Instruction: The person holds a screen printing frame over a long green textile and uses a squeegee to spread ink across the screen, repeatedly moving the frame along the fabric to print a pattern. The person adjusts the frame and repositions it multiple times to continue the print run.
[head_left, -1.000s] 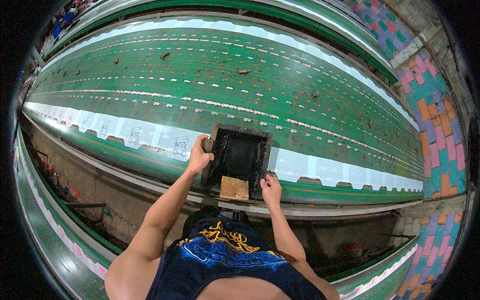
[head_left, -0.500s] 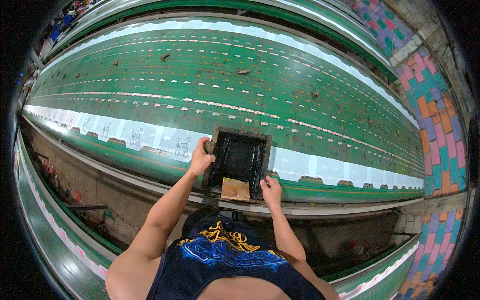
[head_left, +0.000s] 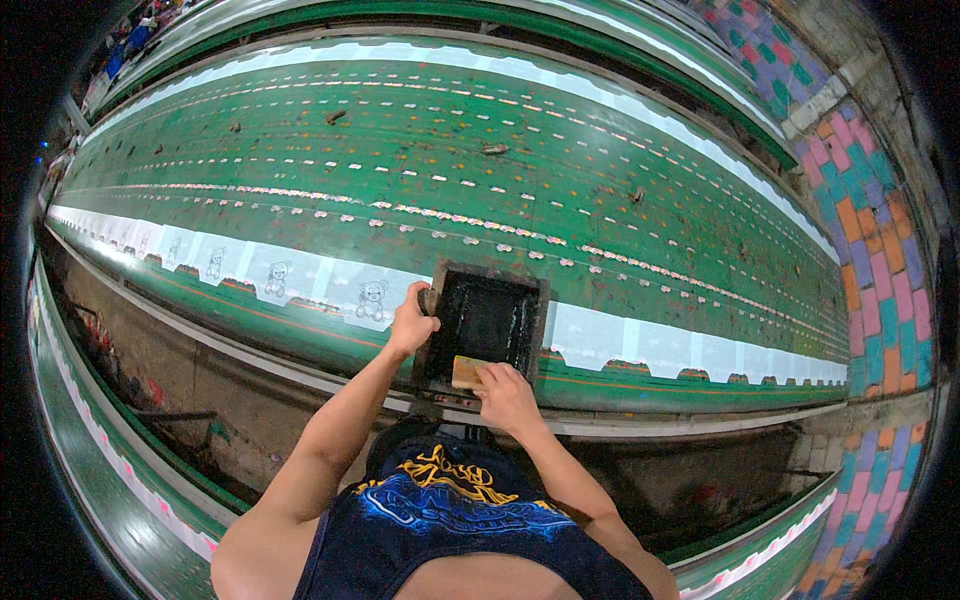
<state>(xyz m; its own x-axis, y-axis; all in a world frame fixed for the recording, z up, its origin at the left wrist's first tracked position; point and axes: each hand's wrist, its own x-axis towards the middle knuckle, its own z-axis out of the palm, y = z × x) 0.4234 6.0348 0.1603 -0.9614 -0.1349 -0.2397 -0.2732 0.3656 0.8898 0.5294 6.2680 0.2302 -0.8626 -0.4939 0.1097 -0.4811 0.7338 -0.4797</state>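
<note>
A dark rectangular screen-printing frame (head_left: 488, 312), black with ink inside, lies over the near strip of white fabric pieces (head_left: 590, 337) on the green table. At its left side my left hand (head_left: 412, 322) is closed around the frame's edge. Inside the near end of the frame, my right hand (head_left: 506, 394) grips a yellowish wooden squeegee (head_left: 467, 372); its lower edge is hidden in the frame. Just left of the frame, a bear outline (head_left: 373, 299) shows on the white strip, and more such bears run further left.
The long green table (head_left: 400, 140) carries rows of small printed marks and a second white strip (head_left: 480, 58) along its far edge. Small brown scraps (head_left: 495, 149) lie on it. Colourful brick paving (head_left: 868, 290) borders the right end. Another green table (head_left: 130, 500) stands at the lower left.
My right hand has left the frame's right edge, moved left and taken hold of the squeegee, which has tilted. The left hand stays on the frame.
</note>
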